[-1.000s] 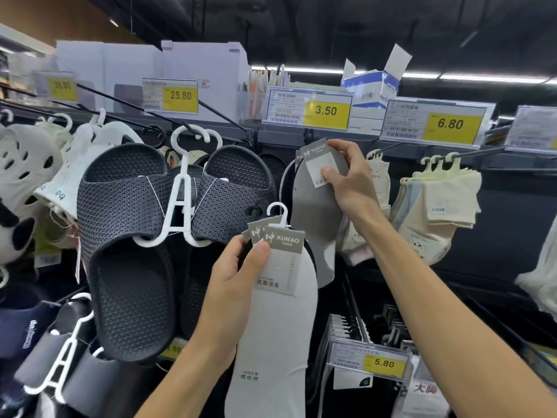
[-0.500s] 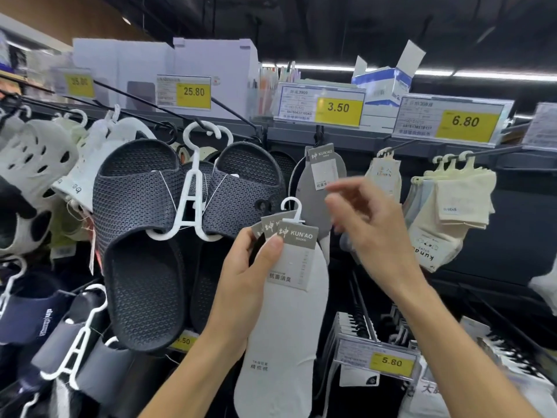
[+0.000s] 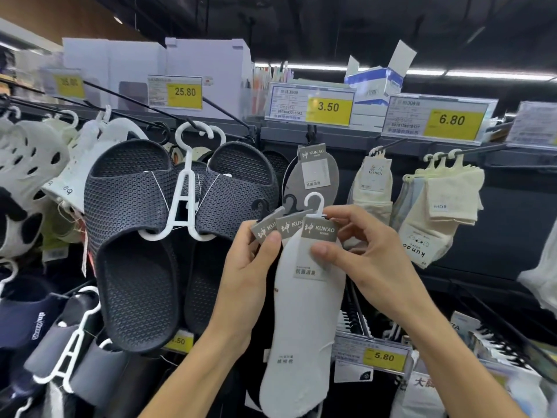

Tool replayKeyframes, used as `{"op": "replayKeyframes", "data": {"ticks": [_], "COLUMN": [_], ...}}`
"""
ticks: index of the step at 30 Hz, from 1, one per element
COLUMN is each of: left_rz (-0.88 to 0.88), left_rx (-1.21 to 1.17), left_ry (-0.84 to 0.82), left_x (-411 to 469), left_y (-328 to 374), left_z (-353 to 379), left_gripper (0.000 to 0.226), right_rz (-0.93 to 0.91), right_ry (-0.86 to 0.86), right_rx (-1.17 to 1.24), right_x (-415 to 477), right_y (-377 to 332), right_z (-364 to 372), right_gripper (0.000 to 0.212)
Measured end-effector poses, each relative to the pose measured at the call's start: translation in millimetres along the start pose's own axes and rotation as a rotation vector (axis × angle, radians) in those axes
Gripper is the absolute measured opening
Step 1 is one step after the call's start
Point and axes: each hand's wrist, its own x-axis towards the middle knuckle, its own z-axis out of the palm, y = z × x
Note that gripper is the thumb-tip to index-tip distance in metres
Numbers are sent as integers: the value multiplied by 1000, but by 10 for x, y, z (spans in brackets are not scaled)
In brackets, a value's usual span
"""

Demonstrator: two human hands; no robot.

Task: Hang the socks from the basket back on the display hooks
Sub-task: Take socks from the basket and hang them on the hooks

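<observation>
My left hand (image 3: 247, 267) grips a fanned bunch of three sock packs by their grey KUN'AO header cards (image 3: 272, 229), each with a small hook on top. The front pack is a white sock (image 3: 301, 336) with a white hook. My right hand (image 3: 358, 257) pinches the front pack's header card (image 3: 319, 233) between thumb and fingers. A grey sock (image 3: 313, 173) of the same brand hangs on the display hook (image 3: 312, 132) under the 3.50 price tag (image 3: 312, 105), just above both hands. No basket is in view.
Dark slippers (image 3: 144, 224) on a white hanger hang left of my hands, with white clogs (image 3: 24, 176) further left. Cream socks (image 3: 437, 203) hang on hooks under the 6.80 tag (image 3: 437, 119) at right. A lower row of hooks with a 5.80 tag (image 3: 382, 356) sits below.
My right hand let go of the grey sock, which now hangs on the hook, and came down to the white pack in my left hand. The bunch is now fanned out.
</observation>
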Motion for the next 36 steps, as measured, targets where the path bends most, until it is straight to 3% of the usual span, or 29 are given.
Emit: {"op": "replayKeyframes", "data": {"ticks": [6,17,21,25,26,31,36], "left_rz": [69,59,88,242,328,582,671], "left_rx": [66,113,127,329,412,551,583], "left_ry": [37,57,70,22,-11,-49,-66], "left_x": [46,75,66,-18,-47,-142,-172], "left_y": [3,44,53,108,127,216,245], "left_z": [-53,-139,-144,-100,-87,-63,-5], "left_gripper": [2,11,17,73,77,50,53], "right_rz": [19,29,-11,-118,-148,-173,-223], "right_ry": [-60,-192,-140,-30,-16,-62,-16], "right_rx": [38,134,91,76,66,142,245], "right_x": [14,80,77,0,-27,-97,-10], "right_y": [-37,-77,-119,-180,-196,-287,-490], "right_z": [41,65,87,128,127,37,-114], "right_gripper": [41,47,45,46,46,38,17]}}
